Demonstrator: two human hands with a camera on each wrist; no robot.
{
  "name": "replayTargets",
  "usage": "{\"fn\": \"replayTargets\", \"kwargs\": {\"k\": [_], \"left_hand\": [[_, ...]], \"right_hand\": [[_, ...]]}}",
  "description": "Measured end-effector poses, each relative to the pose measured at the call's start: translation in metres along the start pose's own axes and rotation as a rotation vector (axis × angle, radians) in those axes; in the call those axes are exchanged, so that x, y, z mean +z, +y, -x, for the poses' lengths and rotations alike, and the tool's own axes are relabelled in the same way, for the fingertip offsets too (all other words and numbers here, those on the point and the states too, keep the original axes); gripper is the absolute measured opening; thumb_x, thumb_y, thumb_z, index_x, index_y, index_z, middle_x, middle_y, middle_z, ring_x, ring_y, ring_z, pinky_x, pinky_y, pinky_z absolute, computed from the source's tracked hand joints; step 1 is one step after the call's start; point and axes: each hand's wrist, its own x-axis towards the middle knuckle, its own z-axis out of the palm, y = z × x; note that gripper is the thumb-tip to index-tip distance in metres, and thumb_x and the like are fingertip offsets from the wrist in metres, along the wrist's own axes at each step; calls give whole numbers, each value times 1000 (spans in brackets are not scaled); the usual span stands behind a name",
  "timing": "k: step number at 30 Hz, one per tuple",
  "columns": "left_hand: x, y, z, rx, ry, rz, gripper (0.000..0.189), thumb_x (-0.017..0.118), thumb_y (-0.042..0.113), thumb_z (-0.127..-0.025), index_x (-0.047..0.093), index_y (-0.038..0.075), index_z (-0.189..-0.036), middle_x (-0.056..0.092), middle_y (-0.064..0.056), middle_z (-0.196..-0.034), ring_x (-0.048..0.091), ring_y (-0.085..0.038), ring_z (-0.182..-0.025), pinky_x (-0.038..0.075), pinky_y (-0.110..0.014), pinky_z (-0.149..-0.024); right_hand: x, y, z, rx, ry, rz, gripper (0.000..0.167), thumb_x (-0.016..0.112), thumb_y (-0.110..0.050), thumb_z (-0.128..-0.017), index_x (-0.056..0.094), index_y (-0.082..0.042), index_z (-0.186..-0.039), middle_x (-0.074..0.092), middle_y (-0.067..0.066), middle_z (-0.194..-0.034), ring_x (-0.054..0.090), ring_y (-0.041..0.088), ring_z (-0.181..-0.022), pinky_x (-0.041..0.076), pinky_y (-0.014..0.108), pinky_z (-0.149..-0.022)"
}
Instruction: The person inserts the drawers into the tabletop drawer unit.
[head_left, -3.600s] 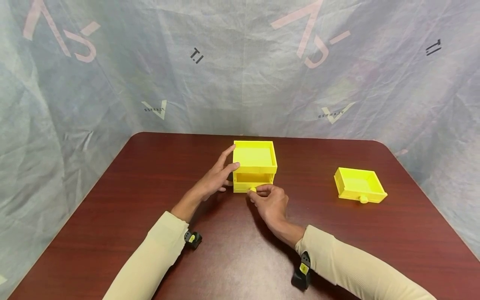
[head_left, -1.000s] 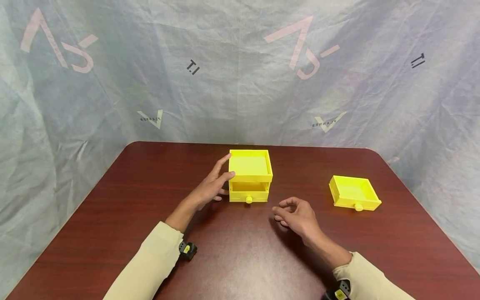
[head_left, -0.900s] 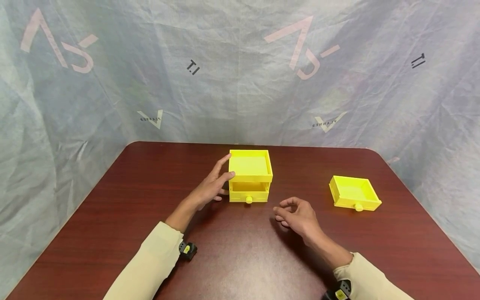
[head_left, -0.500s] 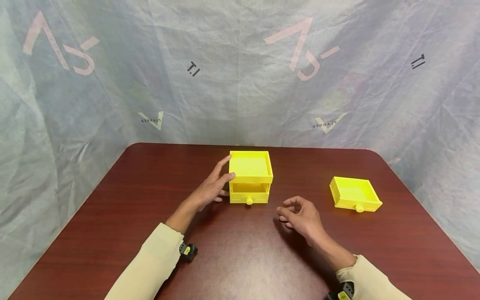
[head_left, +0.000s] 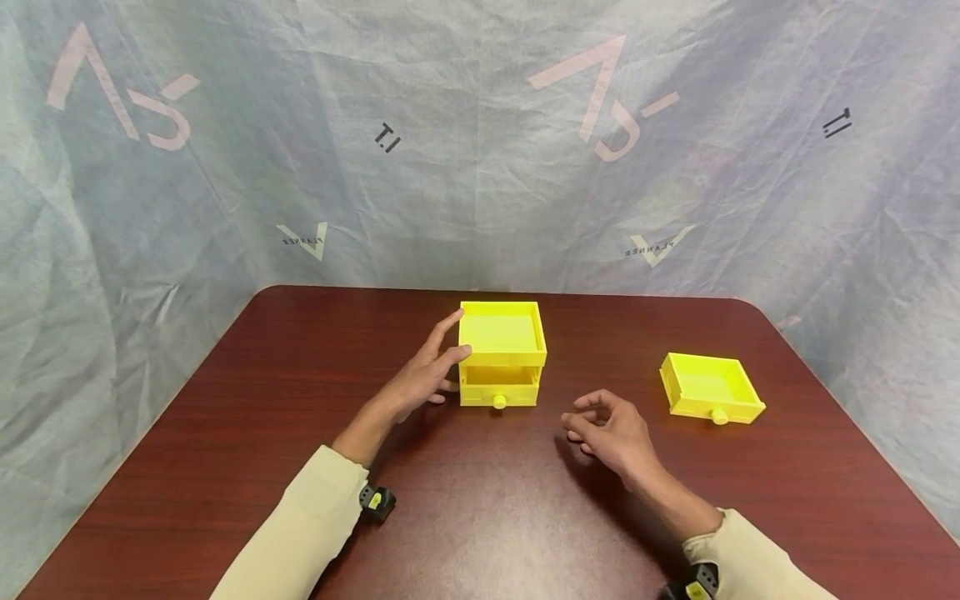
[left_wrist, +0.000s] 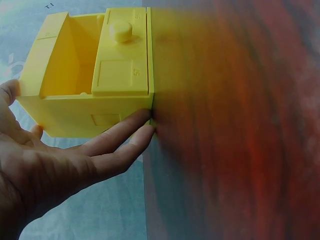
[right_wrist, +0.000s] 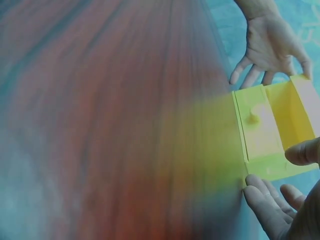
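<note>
A small yellow drawer cabinet stands on the table, its upper slot bare. In its lower slot sits a yellow drawer with a round knob. My left hand rests against the cabinet's left side, thumb at the top front edge and fingers stretched along the wall. To the right of the cabinet, my right hand hovers over the table with loosely bent fingers and nothing in them. Farther right lies a second yellow drawer, detached, its knob toward me.
The dark red-brown table has rounded far corners. A grey printed sheet hangs behind it and along both sides. Each wrist carries a black camera, such as the left camera.
My right hand has let go of the lower drawer's knob and drawn back to the right. The lower drawer stays in the cabinet. My left hand has kept its place on the cabinet.
</note>
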Motion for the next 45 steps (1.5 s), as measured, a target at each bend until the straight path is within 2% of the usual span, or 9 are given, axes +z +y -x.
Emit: {"fn": "replayTargets", "kwargs": {"k": [3, 14, 25, 31, 37, 45], "left_hand": [[0, 1, 0, 4, -1, -5, 67, 46, 50, -103, 6, 50, -156, 13, -15, -163, 59, -51, -113, 45, -67, -90], [1, -2, 1, -4, 28, -43, 63, 49, 58, -99, 10, 63, -149, 20, -11, -161, 63, -44, -108, 48, -61, -89], [2, -1, 2, 5, 17, -37, 64, 48, 57, -100, 9, 60, -151, 16, -13, -163, 63, -45, -109, 48, -63, -89], [1, -1, 1, 9, 10, -30, 65, 48, 55, -100, 9, 57, -152, 14, -13, -163, 62, -47, -110, 47, -65, -90], [1, 1, 0, 6, 8, -29, 66, 48, 52, -101, 8, 54, -154, 15, -14, -163, 61, -49, -111, 46, -67, -90], [1, -2, -1, 0, 15, -32, 64, 48, 55, -101, 10, 58, -152, 23, -15, -160, 62, -48, -110, 46, -66, -90]], "right_hand": [[-6, 1, 1, 1, 4, 26, 32, 74, -14, -90, 59, 3, -113, 73, 10, -93, 72, 22, -79, 57, 30, -64], [-28, 8, 5, 18, 6, 106, 48, 75, -24, -90, 53, 4, -122, 72, 13, -98, 72, 22, -78, 57, 30, -64], [-46, 15, 13, 29, -15, 184, 65, 75, -37, -90, 46, 4, -130, 70, 18, -109, 72, 22, -81, 55, 27, -67], [-53, 17, 11, 42, -16, 153, 72, 73, -39, -91, 39, 5, -136, 67, 23, -114, 73, 23, -81, 58, 29, -72], [-57, 19, 10, 59, -19, 102, 76, 73, -36, -92, 34, 8, -139, 63, 28, -118, 73, 24, -81, 58, 32, -71], [-63, 22, 9, 61, -20, 98, 79, 72, -37, -93, 31, 10, -141, 60, 32, -121, 73, 25, -81, 58, 32, -70]]}}
